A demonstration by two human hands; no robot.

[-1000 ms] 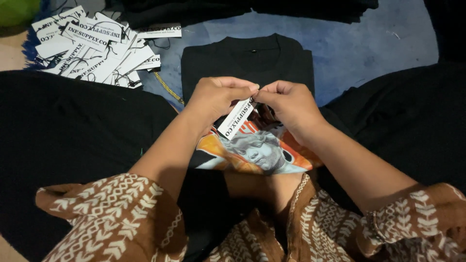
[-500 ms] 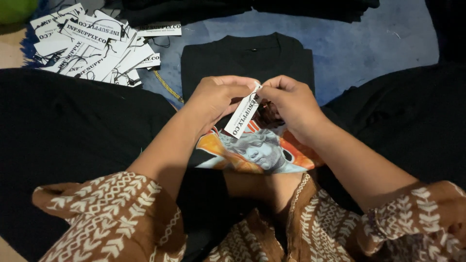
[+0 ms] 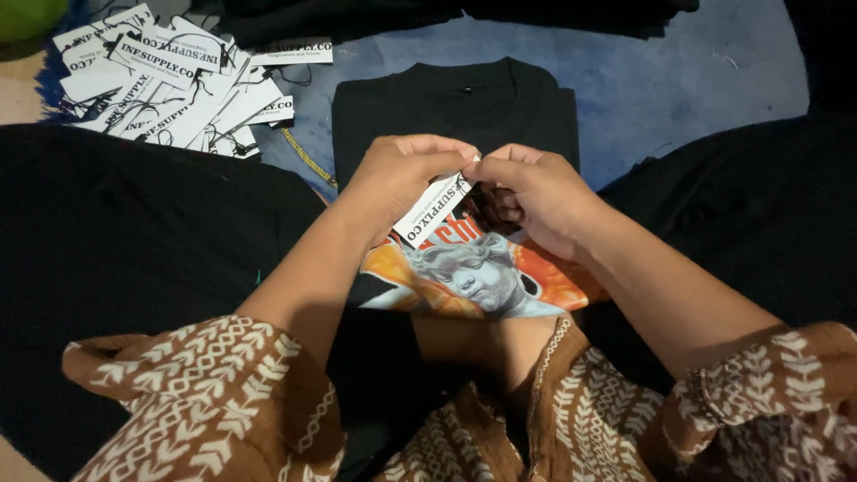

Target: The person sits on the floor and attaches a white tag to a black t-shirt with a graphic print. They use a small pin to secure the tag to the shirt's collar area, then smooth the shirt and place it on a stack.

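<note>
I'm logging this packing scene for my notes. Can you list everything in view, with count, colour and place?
hang tag: one, white with black print, held between both hands at centre.
folded T-shirt: one, black, beyond the hands on the blue mat.
printed garment: one, orange and grey picture, under the hands.
pile of tags: many, white, upper left.
blue mat: one, upper right.
black cloth: dark spread, left and right.
left hand: fingers pinch the tag.
right hand: fingers at the tag's top.
</note>
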